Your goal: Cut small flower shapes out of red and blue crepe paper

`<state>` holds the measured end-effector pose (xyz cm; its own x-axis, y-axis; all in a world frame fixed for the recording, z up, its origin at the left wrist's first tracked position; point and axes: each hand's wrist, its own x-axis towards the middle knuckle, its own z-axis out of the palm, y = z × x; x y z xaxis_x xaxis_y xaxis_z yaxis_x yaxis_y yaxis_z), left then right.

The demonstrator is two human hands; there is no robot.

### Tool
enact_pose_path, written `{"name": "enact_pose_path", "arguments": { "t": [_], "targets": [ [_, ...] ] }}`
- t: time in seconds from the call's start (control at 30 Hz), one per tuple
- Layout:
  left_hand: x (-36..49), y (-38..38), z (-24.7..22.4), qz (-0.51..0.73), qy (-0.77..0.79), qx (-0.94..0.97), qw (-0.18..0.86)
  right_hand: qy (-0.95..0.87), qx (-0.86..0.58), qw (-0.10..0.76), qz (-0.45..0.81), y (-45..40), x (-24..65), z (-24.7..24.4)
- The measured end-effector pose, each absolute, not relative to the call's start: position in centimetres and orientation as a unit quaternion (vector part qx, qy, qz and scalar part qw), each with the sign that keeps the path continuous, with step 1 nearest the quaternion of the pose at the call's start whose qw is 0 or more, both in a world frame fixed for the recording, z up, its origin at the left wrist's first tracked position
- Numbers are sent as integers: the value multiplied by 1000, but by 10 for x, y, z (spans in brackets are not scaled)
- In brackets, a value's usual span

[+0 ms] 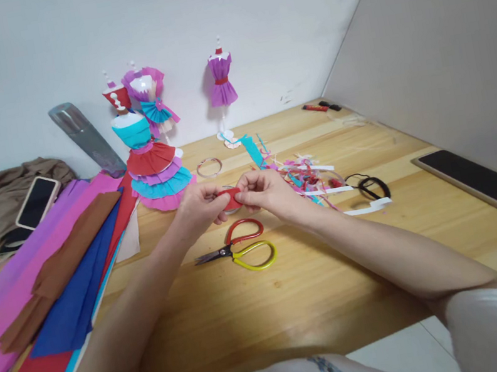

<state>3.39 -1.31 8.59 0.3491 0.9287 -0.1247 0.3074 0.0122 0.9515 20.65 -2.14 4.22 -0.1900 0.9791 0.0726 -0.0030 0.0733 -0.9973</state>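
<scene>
Pinching a small red piece (230, 199) with left hand (201, 206) and right hand (266, 193) — closed thumb-to-finger on opposite ends, leaving only a short stretch visible between the thumbs. Held over the wooden table (233, 322) — just beyond scissors (226, 251) with looped handles.

a white wall (15, 47) spans the back, with a few dark marks (288, 98) low down, right of centre. to the right, a greyer wall (436, 53) meets it along a slanting line. the table (334, 298) is pale wood with streaky grain, its far edge by the white wall. light floor (401, 357) tiles with a thin seam show below. the light is soft, the right edge darker.
</scene>
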Motion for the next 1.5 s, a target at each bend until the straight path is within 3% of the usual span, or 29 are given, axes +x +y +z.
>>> {"name": "enact_pose_path", "arguments": {
  "t": [0.77, 1.3, 1.4, 1.5],
  "targets": [
    [18, 1, 81, 241, 441, 644, 577, -619, -423, 448, 487, -19, 208, 41],
    [20, -1, 82, 235, 442, 664, 555, -624, -416, 446, 488, -18, 209, 39],
    [17, 2, 83, 283, 447, 651, 544, -662, -417, 398, 479, -21, 211, 40],
    [14, 4, 85, 357, 433, 611, 559, -783, -414, 254, 389, -28, 211, 40]
  ]
}}
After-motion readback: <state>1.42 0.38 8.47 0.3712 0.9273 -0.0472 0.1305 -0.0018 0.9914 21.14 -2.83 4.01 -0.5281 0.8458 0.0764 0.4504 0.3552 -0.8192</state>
